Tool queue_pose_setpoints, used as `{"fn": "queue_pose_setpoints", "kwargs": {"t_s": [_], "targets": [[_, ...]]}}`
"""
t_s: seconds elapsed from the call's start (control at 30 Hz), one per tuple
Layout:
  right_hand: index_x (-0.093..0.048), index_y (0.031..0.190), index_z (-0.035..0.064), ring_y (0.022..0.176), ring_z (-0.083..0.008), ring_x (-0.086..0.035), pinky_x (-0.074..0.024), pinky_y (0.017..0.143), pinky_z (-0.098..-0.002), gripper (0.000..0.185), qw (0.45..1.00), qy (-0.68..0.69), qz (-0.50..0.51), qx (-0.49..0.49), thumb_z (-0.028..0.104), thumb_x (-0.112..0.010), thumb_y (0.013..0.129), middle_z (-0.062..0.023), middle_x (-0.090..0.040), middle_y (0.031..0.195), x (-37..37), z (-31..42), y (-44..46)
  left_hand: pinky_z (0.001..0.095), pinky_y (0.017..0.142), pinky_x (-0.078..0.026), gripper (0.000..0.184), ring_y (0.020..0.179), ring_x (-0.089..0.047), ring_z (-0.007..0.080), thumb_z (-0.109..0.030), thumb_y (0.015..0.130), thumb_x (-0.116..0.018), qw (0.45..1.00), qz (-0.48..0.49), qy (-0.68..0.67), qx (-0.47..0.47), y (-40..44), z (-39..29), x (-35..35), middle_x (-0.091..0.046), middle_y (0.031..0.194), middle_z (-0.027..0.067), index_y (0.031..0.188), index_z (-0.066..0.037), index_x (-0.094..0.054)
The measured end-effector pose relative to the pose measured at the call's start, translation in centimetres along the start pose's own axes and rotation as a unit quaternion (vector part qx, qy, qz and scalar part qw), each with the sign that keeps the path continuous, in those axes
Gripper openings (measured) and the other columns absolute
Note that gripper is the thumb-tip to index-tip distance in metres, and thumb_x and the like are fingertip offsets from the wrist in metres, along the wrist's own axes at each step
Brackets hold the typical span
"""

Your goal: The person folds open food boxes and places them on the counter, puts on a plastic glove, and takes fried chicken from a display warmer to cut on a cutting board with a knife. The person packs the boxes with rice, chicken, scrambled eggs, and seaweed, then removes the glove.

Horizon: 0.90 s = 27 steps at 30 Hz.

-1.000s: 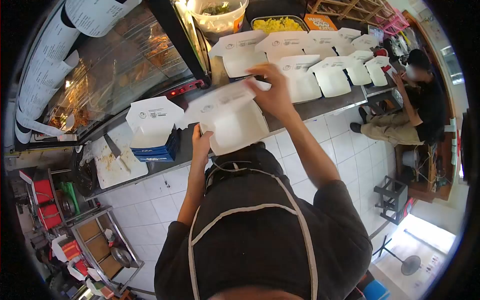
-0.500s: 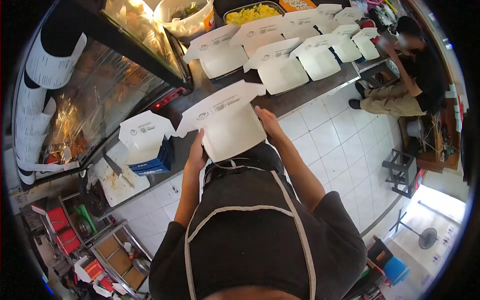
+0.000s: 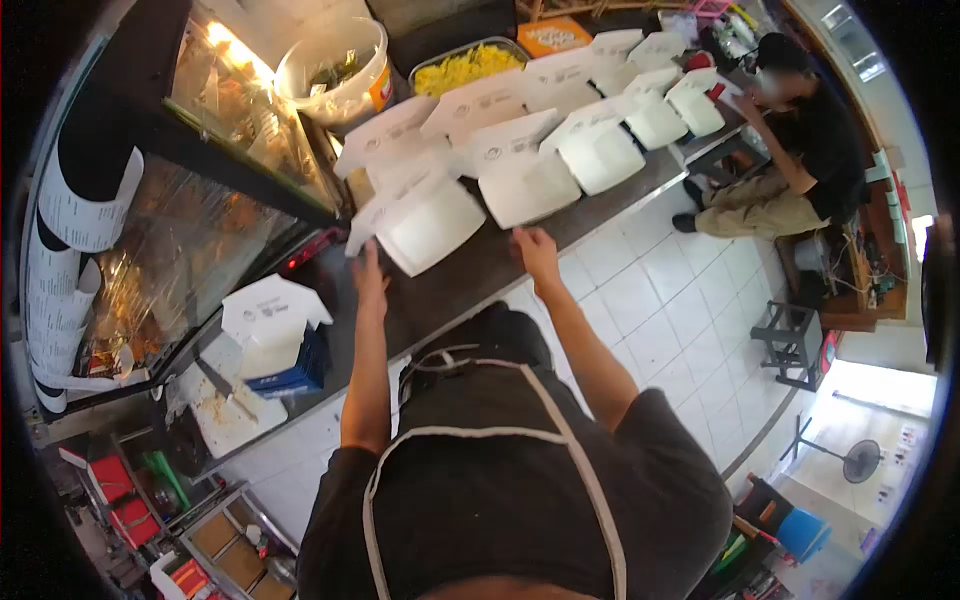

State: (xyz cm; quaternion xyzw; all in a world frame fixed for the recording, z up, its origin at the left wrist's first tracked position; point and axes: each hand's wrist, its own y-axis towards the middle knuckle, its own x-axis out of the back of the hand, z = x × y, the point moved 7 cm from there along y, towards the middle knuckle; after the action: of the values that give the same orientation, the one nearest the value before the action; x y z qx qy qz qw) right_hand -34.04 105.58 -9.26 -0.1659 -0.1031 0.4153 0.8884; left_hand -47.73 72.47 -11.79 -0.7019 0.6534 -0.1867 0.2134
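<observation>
Open white box [image 3: 430,228]: centre of the frame, on the dark worktop [image 3: 440,300], joining two rows; lid folded back, probably to leave its inside reachable.
Left hand [image 3: 371,286]: at the box's left side, fingers loosely spread, forearm upright; contact unclear.
Right hand [image 3: 538,256]: right of centre, near the next box [image 3: 528,188], fingers curled; cannot tell whether fingertips meet.

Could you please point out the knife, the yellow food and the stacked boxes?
Knife [image 3: 214,378]: head view, on the blade.
Yellow food [image 3: 468,72]: head view, near its middle.
Stacked boxes [image 3: 308,366]: head view, blue side.
</observation>
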Motion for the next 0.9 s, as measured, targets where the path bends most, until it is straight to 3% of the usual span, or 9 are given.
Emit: {"fn": "queue_pose_setpoints", "kwargs": {"t_s": [0.23, 0.33, 0.43, 0.5, 0.6, 0.7, 0.77, 0.83, 0.9], "targets": [[-0.060, 0.100, 0.0075, 0.081, -0.0128, -0.063, -0.0477, 0.069, -0.0245, 0.020, 0.995, -0.039, 0.033, -0.090, 0.024, -0.064, 0.089, -0.0048, -0.068, 0.093, 4.4, -3.0, -3.0, 0.0296, 0.081, -0.046, 0.046, 0.097, -0.064, 0.0185, -0.029, 0.092, -0.063, 0.997, 0.051, -0.051, -0.013, -8.5, 2.2, 8.7, -0.065, 0.114, 0.0097, 0.130, -0.007, -0.050], [-0.062, 0.099, 0.0022, 0.075, -0.0147, -0.062, -0.0490, 0.068, -0.0280, 0.021, 0.996, -0.040, 0.026, 0.076, 0.017, -0.068, 0.085, -0.0045, -0.066, 0.084, 2.2, 2.2, -3.1, 0.0286, 0.079, -0.047, 0.040, 0.095, -0.065, 0.0177, -0.025, 0.094, -0.061, 0.998, -0.034, 0.018, -0.047, -11.1, 0.9, 12.3, -0.066, 0.113, 0.0091, 0.129, -0.008, -0.051], [-0.061, 0.107, 0.0023, 0.083, -0.0183, -0.063, -0.0503, 0.072, -0.0296, 0.026, 0.976, -0.104, 0.042, 0.188, 0.013, -0.067, 0.084, -0.0098, -0.065, 0.100, -1.7, 10.0, -5.6, 0.0288, 0.081, -0.048, 0.031, 0.095, -0.064, 0.0174, -0.018, 0.095, -0.058, 0.992, -0.085, -0.010, -0.090, -12.8, -0.9, 13.9, -0.066, 0.111, 0.0098, 0.123, -0.005, -0.055], [-0.057, 0.120, 0.0040, 0.103, -0.0302, -0.060, -0.0503, 0.084, -0.0365, 0.043, 0.927, -0.170, 0.024, 0.334, 0.016, -0.070, 0.081, -0.0195, -0.052, 0.128, -3.6, 15.5, -8.0, 0.0296, 0.085, -0.049, 0.024, 0.095, -0.063, 0.0176, -0.012, 0.096, -0.056, 0.941, -0.130, 0.077, -0.303, -14.3, -5.0, 14.9, -0.066, 0.107, 0.0112, 0.117, -0.001, -0.058], [-0.050, 0.133, 0.0054, 0.123, -0.0429, -0.046, -0.0433, 0.099, -0.0437, 0.063, 0.862, -0.400, 0.139, 0.279, 0.022, -0.074, 0.078, -0.0252, -0.033, 0.144, -5.6, 14.6, -7.3, 0.0314, 0.088, -0.048, 0.019, 0.096, -0.062, 0.0203, -0.006, 0.092, -0.057, 0.842, -0.301, 0.163, -0.416, -16.4, -8.4, 19.6, -0.066, 0.105, 0.0118, 0.109, 0.002, -0.063], [-0.046, 0.138, 0.0061, 0.130, -0.0482, -0.037, -0.0357, 0.106, -0.0477, 0.072, 0.856, -0.355, 0.111, 0.358, 0.029, -0.076, 0.076, -0.0278, -0.030, 0.145, -3.4, 19.9, -7.2, 0.0337, 0.096, -0.041, 0.024, 0.106, -0.057, 0.0245, -0.004, 0.089, -0.058, 0.811, -0.363, 0.219, -0.403, -17.3, -10.8, 23.9, -0.064, 0.109, 0.0133, 0.112, 0.002, -0.062], [-0.044, 0.138, 0.0046, 0.129, -0.0441, -0.040, -0.0379, 0.104, -0.0448, 0.071, 0.822, -0.338, 0.005, 0.459, 0.026, -0.074, 0.078, -0.0280, -0.034, 0.143, -0.3, 26.4, -8.8, 0.0460, 0.100, -0.040, 0.035, 0.111, -0.055, 0.0311, -0.015, 0.087, -0.066, 0.679, -0.449, 0.376, -0.444, -17.8, -11.6, 27.2, -0.061, 0.114, 0.0173, 0.116, 0.004, -0.059], [-0.043, 0.139, 0.0042, 0.127, -0.0419, -0.043, -0.0395, 0.103, -0.0434, 0.070, 0.813, -0.320, -0.041, 0.484, 0.025, -0.074, 0.079, -0.0279, -0.037, 0.142, 2.4, 30.2, -9.7, 0.0516, 0.102, -0.038, 0.069, 0.120, -0.048, 0.0368, -0.039, 0.077, -0.077, 0.694, -0.572, 0.338, -0.276, -16.5, -9.6, 31.6, -0.054, 0.123, 0.0228, 0.126, 0.003, -0.052], [-0.038, 0.142, 0.0045, 0.118, -0.0335, -0.054, -0.0453, 0.096, -0.0371, 0.071, 0.920, -0.222, 0.039, 0.320, 0.020, -0.072, 0.082, -0.0256, -0.045, 0.138, 4.1, 30.0, -8.0, 0.0515, 0.102, -0.038, 0.091, 0.122, -0.045, 0.0391, -0.049, 0.068, -0.080, 0.760, -0.573, 0.257, -0.164, -15.5, -8.1, 32.2, -0.050, 0.126, 0.0260, 0.132, 0.004, -0.044]]}}
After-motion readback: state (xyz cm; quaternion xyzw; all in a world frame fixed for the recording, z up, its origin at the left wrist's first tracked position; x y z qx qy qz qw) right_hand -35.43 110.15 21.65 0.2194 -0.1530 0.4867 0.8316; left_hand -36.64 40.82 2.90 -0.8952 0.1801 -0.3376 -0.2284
